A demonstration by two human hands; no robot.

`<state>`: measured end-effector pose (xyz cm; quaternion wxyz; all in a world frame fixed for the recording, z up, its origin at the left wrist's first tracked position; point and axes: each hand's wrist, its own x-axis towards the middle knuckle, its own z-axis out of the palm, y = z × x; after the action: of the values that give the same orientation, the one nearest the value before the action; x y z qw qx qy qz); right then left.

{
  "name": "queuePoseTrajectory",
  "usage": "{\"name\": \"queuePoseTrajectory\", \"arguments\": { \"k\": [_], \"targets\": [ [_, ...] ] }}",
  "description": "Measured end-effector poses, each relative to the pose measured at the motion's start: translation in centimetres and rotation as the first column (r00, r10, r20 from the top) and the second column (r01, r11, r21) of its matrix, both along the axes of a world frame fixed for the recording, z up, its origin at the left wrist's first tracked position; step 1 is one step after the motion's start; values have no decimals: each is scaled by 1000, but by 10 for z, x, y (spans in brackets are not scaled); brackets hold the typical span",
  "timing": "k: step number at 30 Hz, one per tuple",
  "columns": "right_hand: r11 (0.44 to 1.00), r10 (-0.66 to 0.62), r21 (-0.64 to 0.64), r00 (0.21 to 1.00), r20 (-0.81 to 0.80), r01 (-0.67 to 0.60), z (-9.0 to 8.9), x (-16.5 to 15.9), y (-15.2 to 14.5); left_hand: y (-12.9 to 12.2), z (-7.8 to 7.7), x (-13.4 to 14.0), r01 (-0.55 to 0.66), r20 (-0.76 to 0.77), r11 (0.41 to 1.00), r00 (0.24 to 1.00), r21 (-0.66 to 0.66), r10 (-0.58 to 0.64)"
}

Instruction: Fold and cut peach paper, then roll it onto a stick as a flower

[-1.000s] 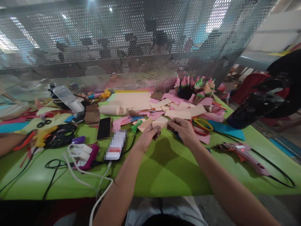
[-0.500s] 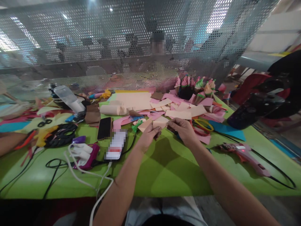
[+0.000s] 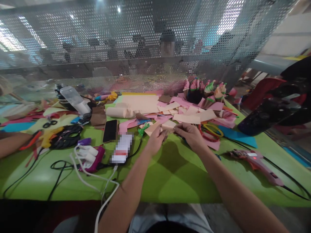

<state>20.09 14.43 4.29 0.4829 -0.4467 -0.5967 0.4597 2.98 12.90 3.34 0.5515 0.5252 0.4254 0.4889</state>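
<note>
Keeping peach paper (image 3: 168,125) between left fingers (image 3: 163,133) and right fingers (image 3: 181,128), view slightly shifted

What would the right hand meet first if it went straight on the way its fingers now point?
Past the peach paper at its fingertips, the right hand would probably meet the left hand, which holds the paper's other side; depth is hard to judge from this single view.

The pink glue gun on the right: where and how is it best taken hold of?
The pink glue gun is probably best gripped by its handle, from the near right side: it lies with the handle slanting near and right, and the nozzle pointing left, away from that side.
</note>
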Motion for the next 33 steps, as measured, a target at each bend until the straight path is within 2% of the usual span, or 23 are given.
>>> {"name": "queuePoseTrajectory", "arguments": {
  "k": [5, 9, 13, 16, 20, 23, 27, 29, 31, 33],
  "targets": [
    [999, -47, -16, 997, -65, 46, -1, 1, -2, 0, -1, -1, 20, -78, 999, 997, -38, -23],
    [1000, -26, -14, 999, -20, 26, -1, 3, -2, 1, 0, -4, 12, -265, 997, 964, 79, 10],
    [1000, -3, 3, 999, 53, 3, -2, 3, 0, 3, -2, -7, 63, -391, 980, 920, 187, 15],
    [999, -15, 32, 994, 107, 12, -2, 3, 0, 3, -3, -8, 70, -411, 971, 911, 227, 30],
    [994, 15, 105, 982, 191, -36, 3, 3, -3, 1, 0, -11, 63, -411, 966, 910, 250, 47],
    [994, 30, 92, 973, 228, -52, 4, 4, -3, 1, 5, -12, 33, -358, 969, 932, 245, 59],
    [998, 24, -52, 999, 27, -23, -1, 2, -1, 3, 7, -10, -55, -111, 991, 991, 123, 68],
    [995, 8, -101, 996, -91, -18, -4, -2, -1, 2, 6, -7, -48, -57, 996, 997, 79, 53],
    [992, 2, -124, 984, -179, -24, -5, -6, -2, -1, 3, -3, -11, -125, 995, 992, 101, 24],
    [989, -4, -142, 969, -248, -32, -5, -9, -3, -4, 2, 2, 25, -278, 989, 960, 143, 16]
  ]
}}
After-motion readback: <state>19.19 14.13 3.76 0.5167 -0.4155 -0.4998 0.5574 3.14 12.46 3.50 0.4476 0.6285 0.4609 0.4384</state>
